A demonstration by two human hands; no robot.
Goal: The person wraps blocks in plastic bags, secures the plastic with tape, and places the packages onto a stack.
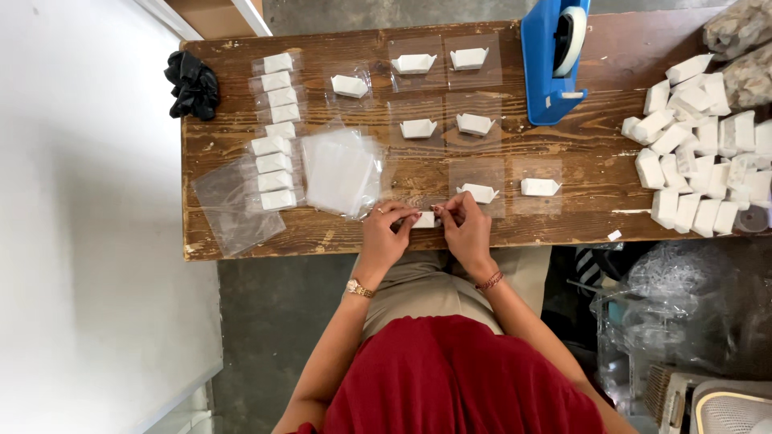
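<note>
Wooden table (563, 217): one blue tape dispenser (553, 60), one stack of clear bags (342, 170), nine bagged white blocks (273, 128) in a column, seven blocks on clear sheets. Left hand (384, 235) and right hand (465, 229), wrists bent inward, both pinch one small white block (425, 219) at the table's near edge.

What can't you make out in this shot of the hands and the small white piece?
Head view only:
- Small white folded piece: mostly covered by left hand and right hand; shape unclear.
- Blue plastic tape dispenser: top cut by frame edge.
- Pile of white blocks: runs off right edge.
</note>
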